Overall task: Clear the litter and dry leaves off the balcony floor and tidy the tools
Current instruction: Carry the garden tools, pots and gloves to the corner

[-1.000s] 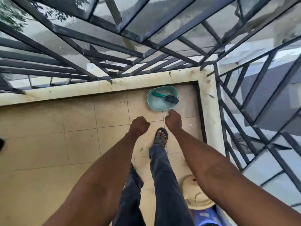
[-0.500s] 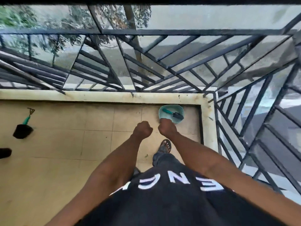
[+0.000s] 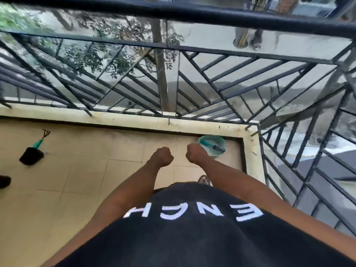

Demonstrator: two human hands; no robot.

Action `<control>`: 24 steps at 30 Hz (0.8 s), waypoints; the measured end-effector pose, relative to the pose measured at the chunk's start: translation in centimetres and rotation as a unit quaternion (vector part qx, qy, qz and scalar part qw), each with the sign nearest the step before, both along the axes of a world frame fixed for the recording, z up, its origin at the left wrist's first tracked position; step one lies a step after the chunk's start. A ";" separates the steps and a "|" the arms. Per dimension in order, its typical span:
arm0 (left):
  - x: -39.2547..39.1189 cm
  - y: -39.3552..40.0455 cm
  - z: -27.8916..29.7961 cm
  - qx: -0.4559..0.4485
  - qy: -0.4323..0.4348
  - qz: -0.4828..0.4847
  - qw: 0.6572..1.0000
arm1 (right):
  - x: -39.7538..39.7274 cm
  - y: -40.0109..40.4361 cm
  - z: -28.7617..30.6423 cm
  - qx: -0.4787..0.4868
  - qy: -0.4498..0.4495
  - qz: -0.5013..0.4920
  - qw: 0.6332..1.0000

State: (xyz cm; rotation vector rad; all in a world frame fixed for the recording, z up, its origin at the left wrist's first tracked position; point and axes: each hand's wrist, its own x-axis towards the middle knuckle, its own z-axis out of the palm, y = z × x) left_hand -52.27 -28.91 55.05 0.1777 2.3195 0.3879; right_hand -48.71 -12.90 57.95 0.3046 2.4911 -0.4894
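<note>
A teal basin (image 3: 220,139) stands on the tiled balcony floor in the far right corner, with a green-handled trowel (image 3: 212,145) lying in it. My right hand (image 3: 194,153) is a closed fist just left of the basin, overlapping its near rim in view. My left hand (image 3: 161,156) is also a closed fist, a little to the left, holding nothing. At the far left a small hand rake with a green handle (image 3: 41,138) lies on the floor beside a black pot (image 3: 31,156).
A black metal railing (image 3: 192,78) on a cream kerb (image 3: 134,120) bounds the balcony at the front and right. Another dark object (image 3: 4,181) sits at the left edge. The beige tiles (image 3: 77,170) between the tools are bare. My sandalled foot (image 3: 204,179) shows below my right arm.
The view has tilted up and back, bringing the top rail, the rake and the black pot into view. Both fists stay closed and close together near the basin.
</note>
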 end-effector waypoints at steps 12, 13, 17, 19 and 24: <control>1.6 -24.1 2.7 -0.017 0.031 0.300 0.953 | -6.8 -24.0 -0.1 -0.016 -0.031 0.269 0.963; 2.0 -25.5 3.1 -0.021 0.032 0.335 0.941 | -7.3 -25.7 -0.2 -0.019 -0.023 0.281 0.959; 3.5 -30.5 3.6 -0.045 0.023 0.455 0.889 | -8.8 -32.0 -1.0 -0.035 -0.006 0.341 0.939; 3.9 -32.1 3.3 -0.052 0.012 0.491 0.870 | -9.8 -34.8 -1.7 -0.035 -0.028 0.372 0.927; 2.8 -36.5 2.5 -0.071 -0.016 0.564 0.823 | -14.4 -41.8 -3.0 -0.038 -0.066 0.466 0.881</control>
